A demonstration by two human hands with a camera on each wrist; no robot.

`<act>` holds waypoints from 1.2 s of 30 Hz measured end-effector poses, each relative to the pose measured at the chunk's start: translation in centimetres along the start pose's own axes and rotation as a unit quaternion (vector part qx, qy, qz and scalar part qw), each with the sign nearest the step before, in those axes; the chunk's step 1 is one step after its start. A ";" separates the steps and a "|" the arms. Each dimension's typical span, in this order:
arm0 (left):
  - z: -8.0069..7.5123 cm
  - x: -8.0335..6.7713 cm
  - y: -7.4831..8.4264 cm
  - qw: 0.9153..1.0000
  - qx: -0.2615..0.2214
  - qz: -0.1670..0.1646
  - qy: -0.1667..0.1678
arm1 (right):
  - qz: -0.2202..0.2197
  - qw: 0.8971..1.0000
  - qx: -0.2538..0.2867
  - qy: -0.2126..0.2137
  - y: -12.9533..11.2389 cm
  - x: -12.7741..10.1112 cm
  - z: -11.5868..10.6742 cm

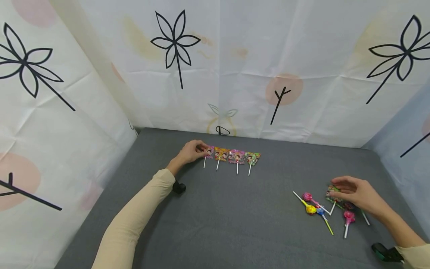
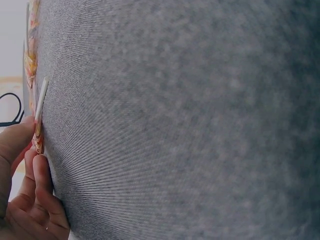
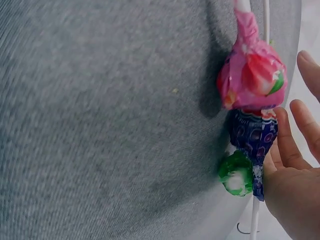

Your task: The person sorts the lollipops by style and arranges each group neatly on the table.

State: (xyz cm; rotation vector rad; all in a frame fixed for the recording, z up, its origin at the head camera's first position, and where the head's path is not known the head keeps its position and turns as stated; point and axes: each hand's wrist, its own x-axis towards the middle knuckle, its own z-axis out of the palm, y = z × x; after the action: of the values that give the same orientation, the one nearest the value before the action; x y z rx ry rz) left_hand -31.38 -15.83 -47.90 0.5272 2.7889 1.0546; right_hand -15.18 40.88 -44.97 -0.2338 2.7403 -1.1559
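At the back of the table, my left hand (image 1: 193, 151) pinches the edge of a flat lollipop in a pink-purple wrapper (image 1: 210, 151). In the left wrist view, thumb and fingertips meet at its wrapper and the white stick (image 2: 42, 100) points up. Beside it in a row lie flat lollipops with an orange wrapper (image 1: 221, 154), a pink wrapper (image 1: 236, 156) and a green wrapper (image 1: 252, 158). My right hand (image 1: 359, 194) reaches over a green-wrapped flat lollipop (image 1: 330, 191), fingers spread apart. A pink round lollipop (image 3: 255, 75) and a dark blue one (image 3: 253, 134) are near that hand.
Left of the right hand lie round lollipops: a pink one (image 1: 307, 197), a yellow one (image 1: 311, 209) and a blue one (image 1: 320, 211). Another pink one (image 1: 349, 216) is nearer the front. Patterned white cloth (image 1: 235, 45) hangs behind the grey table (image 1: 235, 216).
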 end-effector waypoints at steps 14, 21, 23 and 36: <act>0.2 -0.1 -0.1 1.000 0.007 -0.001 0.004 | -0.015 0.997 -0.074 -0.007 1.1 0.2 -0.1; 0.4 0.0 -0.3 1.000 0.003 0.002 0.001 | -0.014 0.995 -0.095 -0.010 1.0 0.3 0.1; 0.4 0.0 -0.2 1.000 0.004 0.000 0.001 | -0.014 0.994 -0.104 -0.013 0.9 0.4 0.0; 0.2 0.1 -0.3 1.000 0.016 -0.006 0.007 | -0.005 0.992 -0.123 -0.026 0.9 1.0 -0.3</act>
State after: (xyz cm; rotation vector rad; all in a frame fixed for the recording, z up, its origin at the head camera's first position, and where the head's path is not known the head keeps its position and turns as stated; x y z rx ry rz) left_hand -31.50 -15.89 -48.24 0.5087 2.8216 1.0182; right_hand -16.24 41.50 -45.54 -0.3038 2.8327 -0.8004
